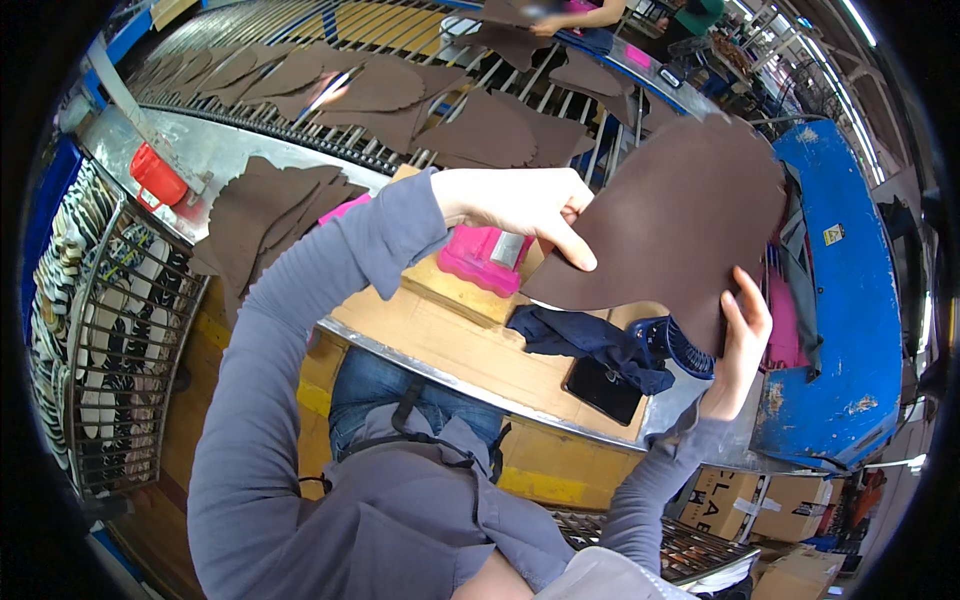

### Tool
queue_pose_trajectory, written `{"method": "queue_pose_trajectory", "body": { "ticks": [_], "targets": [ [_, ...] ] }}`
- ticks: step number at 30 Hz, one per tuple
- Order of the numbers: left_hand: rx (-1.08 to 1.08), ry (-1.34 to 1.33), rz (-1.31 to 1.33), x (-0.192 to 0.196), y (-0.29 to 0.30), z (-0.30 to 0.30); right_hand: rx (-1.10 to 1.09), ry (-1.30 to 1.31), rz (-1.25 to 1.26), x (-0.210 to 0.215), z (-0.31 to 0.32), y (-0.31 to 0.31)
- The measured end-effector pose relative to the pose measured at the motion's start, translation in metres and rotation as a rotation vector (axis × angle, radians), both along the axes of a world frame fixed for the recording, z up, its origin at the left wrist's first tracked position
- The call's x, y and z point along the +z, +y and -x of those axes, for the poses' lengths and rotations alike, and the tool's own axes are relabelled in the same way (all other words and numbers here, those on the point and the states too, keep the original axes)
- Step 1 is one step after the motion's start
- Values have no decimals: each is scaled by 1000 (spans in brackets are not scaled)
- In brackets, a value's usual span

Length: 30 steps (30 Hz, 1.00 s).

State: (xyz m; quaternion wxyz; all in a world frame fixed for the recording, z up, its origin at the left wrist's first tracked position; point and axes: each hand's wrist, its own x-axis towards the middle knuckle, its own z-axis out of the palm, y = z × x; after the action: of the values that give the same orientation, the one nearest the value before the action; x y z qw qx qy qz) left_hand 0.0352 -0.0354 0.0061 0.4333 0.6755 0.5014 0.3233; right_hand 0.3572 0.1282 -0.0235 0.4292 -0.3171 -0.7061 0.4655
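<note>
I hold a large dark brown leather piece (672, 225) up in front of me with both hands. My left hand (520, 205) pinches its left edge, thumb on the near face. My right hand (742, 335) grips its lower right edge from below. The piece hangs above a wooden work surface (440, 335) with a metal rim. Both arms wear grey sleeves.
A pink box (482, 255), a dark blue cloth (590, 340) and a black phone (603, 388) lie on the surface. More brown leather pieces (270, 210) lie stacked to the left and along a roller conveyor (400, 90). A blue machine (840, 270) stands right; another person's arm (580, 15) is far off.
</note>
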Motion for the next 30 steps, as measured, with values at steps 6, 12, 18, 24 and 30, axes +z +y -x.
{"method": "queue_pose_trajectory", "body": {
  "ticks": [6,12,18,24,30],
  "targets": [
    [269,-456,-73,6,-11,9,-1,-183,-632,35,81,-12],
    [609,-619,-282,25,-25,12,90,-166,-970,37,143,-79],
    [677,-767,-399,29,-38,6,105,-128,-917,35,173,-86],
    [663,-841,-493,20,-40,11,123,-170,-904,24,172,-96],
    [726,-815,-504,13,-41,10,141,-131,-849,10,169,-108]
  ]
}}
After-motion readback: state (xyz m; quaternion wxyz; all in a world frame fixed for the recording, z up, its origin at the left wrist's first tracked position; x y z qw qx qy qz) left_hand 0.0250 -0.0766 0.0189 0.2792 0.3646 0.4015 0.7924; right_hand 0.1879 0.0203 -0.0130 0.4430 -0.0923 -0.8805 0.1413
